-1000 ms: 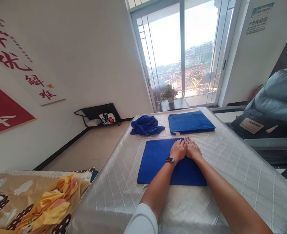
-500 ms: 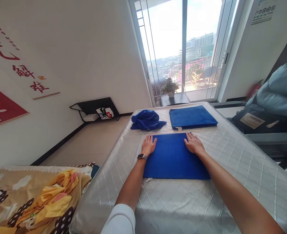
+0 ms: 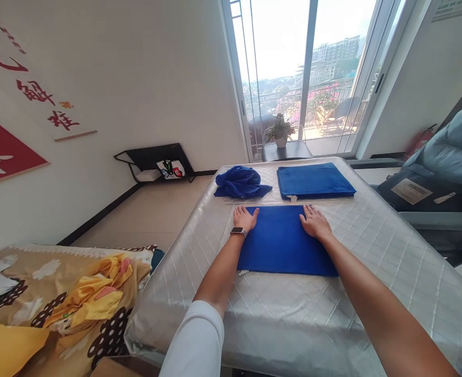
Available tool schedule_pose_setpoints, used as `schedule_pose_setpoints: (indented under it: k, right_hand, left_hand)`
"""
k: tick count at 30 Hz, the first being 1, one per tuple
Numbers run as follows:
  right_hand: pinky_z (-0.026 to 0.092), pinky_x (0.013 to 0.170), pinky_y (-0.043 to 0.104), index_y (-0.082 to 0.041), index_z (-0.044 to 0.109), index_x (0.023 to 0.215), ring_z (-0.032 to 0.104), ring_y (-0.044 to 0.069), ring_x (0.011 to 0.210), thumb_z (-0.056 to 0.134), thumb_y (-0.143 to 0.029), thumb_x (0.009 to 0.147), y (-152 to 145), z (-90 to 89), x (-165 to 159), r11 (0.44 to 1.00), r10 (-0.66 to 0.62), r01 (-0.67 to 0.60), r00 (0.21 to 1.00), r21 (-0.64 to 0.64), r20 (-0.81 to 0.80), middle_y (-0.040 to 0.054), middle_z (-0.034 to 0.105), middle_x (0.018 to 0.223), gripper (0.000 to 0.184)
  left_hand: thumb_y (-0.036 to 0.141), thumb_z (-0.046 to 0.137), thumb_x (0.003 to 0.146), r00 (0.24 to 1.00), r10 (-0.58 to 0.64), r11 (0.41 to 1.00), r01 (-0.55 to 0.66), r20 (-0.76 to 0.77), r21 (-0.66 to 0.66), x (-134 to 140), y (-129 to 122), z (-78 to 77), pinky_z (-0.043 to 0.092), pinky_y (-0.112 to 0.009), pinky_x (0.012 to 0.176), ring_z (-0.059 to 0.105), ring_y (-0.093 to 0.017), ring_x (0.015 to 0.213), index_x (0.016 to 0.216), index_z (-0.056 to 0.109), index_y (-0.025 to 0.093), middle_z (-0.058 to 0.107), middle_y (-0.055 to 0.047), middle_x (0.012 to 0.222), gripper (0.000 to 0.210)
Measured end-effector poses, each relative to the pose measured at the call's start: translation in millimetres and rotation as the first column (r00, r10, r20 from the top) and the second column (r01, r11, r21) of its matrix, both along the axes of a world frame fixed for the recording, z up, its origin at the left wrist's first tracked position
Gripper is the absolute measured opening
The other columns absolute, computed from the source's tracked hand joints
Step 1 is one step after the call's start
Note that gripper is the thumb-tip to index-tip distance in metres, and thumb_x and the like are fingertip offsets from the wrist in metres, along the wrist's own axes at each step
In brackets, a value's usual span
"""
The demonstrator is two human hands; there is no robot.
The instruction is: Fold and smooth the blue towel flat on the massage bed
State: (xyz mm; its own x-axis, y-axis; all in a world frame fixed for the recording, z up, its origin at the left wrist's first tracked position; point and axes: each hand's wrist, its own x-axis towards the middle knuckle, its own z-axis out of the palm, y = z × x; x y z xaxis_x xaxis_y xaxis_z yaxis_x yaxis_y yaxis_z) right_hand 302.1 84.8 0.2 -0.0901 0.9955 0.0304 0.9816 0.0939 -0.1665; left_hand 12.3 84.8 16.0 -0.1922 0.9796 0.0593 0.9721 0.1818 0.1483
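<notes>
A flat, folded blue cloth [image 3: 286,243] lies on the quilted silver mattress [image 3: 199,251] in front of me, a small white tag at its near left edge. My left hand [image 3: 245,219], with a watch at the wrist, rests flat over the cloth's far left corner. On the far right corner lies my right hand [image 3: 315,221], palm down and fingers stretched out. Beyond them sit a crumpled blue cloth [image 3: 241,183] on the left and a stack of folded blue cloth [image 3: 315,179] on the right.
To the left, a patterned bedspread [image 3: 30,283] carries a yellow garment [image 3: 93,290]. A dark armchair [image 3: 431,225] holding a bag and a puffy jacket borders the mattress on the right. A potted plant [image 3: 281,133] stands on a chair before the glass door.
The camera view has tilted down and shifted slightly, so more of the mattress's near edge shows. Both hands remain flat at the cloth's far corners.
</notes>
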Motion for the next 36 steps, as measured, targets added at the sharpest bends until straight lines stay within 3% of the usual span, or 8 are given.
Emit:
schedule_pose_setpoints:
  k: [2,8,12,15,20,23,30,36]
  right_hand:
    - [0.013,0.124,0.039,-0.008,0.026,0.159,0.017,0.020,0.153,0.019,-0.045,0.102,0.7,-0.7,0.1,1.000,0.002,-0.002,1.000,-0.002,-0.009,0.0078,0.022,0.166,0.069]
    - [0.015,0.124,0.040,-0.007,0.027,0.159,0.018,0.022,0.153,0.020,-0.042,0.101,0.3,-4.5,3.9,1.000,0.024,-0.024,1.000,0.021,-0.005,0.0089,0.023,0.166,0.068]
    - [0.016,0.124,0.037,-0.009,0.026,0.159,0.016,0.020,0.153,0.024,-0.036,0.100,-2.3,-4.4,6.1,0.997,0.068,-0.069,0.998,0.030,0.014,0.0084,0.022,0.166,0.065]
    - [0.015,0.124,0.038,-0.008,0.027,0.159,0.018,0.021,0.153,0.021,-0.040,0.101,-2.7,-2.3,3.5,0.999,0.028,-0.028,1.000,0.027,0.005,0.0090,0.024,0.166,0.067]
    - [0.012,0.124,0.039,-0.009,0.026,0.159,0.016,0.021,0.153,0.018,-0.045,0.101,0.8,-2.5,0.9,1.000,0.014,-0.014,1.000,0.006,-0.017,0.0088,0.023,0.166,0.069]
    - [0.012,0.124,0.039,-0.010,0.024,0.160,0.015,0.021,0.153,0.018,-0.046,0.101,2.8,-4.7,1.8,1.000,0.015,-0.015,1.000,-0.007,-0.012,0.0087,0.022,0.167,0.070]
    - [0.013,0.124,0.040,-0.007,0.024,0.160,0.015,0.022,0.153,0.017,-0.046,0.100,3.1,-4.4,1.7,1.000,0.019,-0.019,1.000,-0.005,-0.009,0.0091,0.020,0.167,0.071]
    - [0.013,0.124,0.045,-0.009,0.023,0.160,0.016,0.024,0.153,0.018,-0.046,0.100,16.2,11.4,0.8,0.993,0.021,-0.017,0.999,-0.114,0.031,0.0106,0.019,0.167,0.071]
  left_hand:
    - [0.068,0.014,0.098,1.000,-0.022,0.997,0.022,-0.002,0.078,22.2,1.1,5.6,0.018,-0.050,0.123,0.024,-0.037,0.150,0.154,0.031,-0.001,0.032,-0.024,0.159,0.090]
    - [0.063,0.007,0.101,0.852,-0.519,0.850,0.506,0.073,0.147,139.6,-0.7,-2.1,0.024,-0.040,0.122,0.031,-0.026,0.149,0.151,0.039,0.005,0.039,-0.019,0.158,0.083]
    - [0.058,0.009,0.103,0.815,-0.569,0.821,0.558,0.107,0.121,176.1,-4.3,-15.2,0.025,-0.044,0.122,0.031,-0.025,0.149,0.154,0.037,0.012,0.038,-0.015,0.159,0.074]
    - [0.059,0.009,0.102,0.856,-0.510,0.859,0.504,0.086,0.084,146.6,-8.1,-17.2,0.019,-0.043,0.124,0.025,-0.024,0.151,0.155,0.035,0.014,0.034,-0.013,0.161,0.074]
    - [0.063,0.011,0.100,0.963,-0.266,0.964,0.265,0.040,0.028,41.1,-10.7,-11.5,0.019,-0.045,0.124,0.023,-0.026,0.152,0.155,0.034,0.012,0.031,-0.015,0.162,0.078]
    - [0.062,0.011,0.101,0.984,-0.175,0.984,0.174,0.018,0.029,-1.8,-12.1,-11.9,0.019,-0.043,0.124,0.023,-0.026,0.152,0.155,0.032,0.010,0.029,-0.016,0.163,0.078]
    - [0.064,0.012,0.100,0.986,-0.163,0.985,0.160,0.036,0.063,-7.2,-14.3,-17.2,0.017,-0.039,0.124,0.021,-0.026,0.153,0.155,0.031,0.004,0.027,-0.018,0.163,0.084]
    - [0.064,0.012,0.099,0.987,-0.154,0.986,0.150,0.052,0.074,-6.6,-15.5,-15.7,0.018,-0.039,0.124,0.022,-0.025,0.152,0.155,0.032,0.008,0.028,-0.015,0.163,0.081]
